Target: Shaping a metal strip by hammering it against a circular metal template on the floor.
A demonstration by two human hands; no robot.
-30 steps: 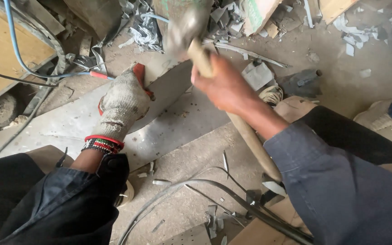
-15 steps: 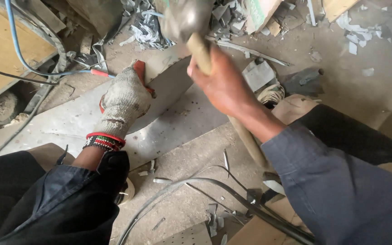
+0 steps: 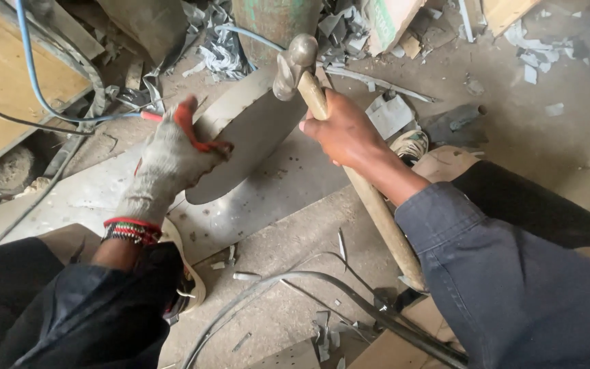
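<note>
My left hand point(image 3: 171, 162) wears a grey and red work glove and grips the edge of a curved grey sheet-metal piece point(image 3: 254, 137), which lies on a larger flat metal sheet point(image 3: 268, 198). My right hand point(image 3: 345, 132), bare, holds a hammer by its long wooden handle point(image 3: 377, 212) close to the head. The steel hammer head point(image 3: 292, 65) is just above the far edge of the curved piece. A beaded bracelet circles my left wrist.
Metal offcuts and scraps point(image 3: 220, 48) litter the concrete floor at the back. A blue cable point(image 3: 32, 75) runs past a wooden panel point(image 3: 8, 82) at the left. Bent rods point(image 3: 322, 287) lie near my knees, and a green cylinder point(image 3: 274, 20) stands behind the hammer.
The hammer head has come down from the raised position toward the curved metal piece. My left hand has shifted its grip slightly along the piece's edge.
</note>
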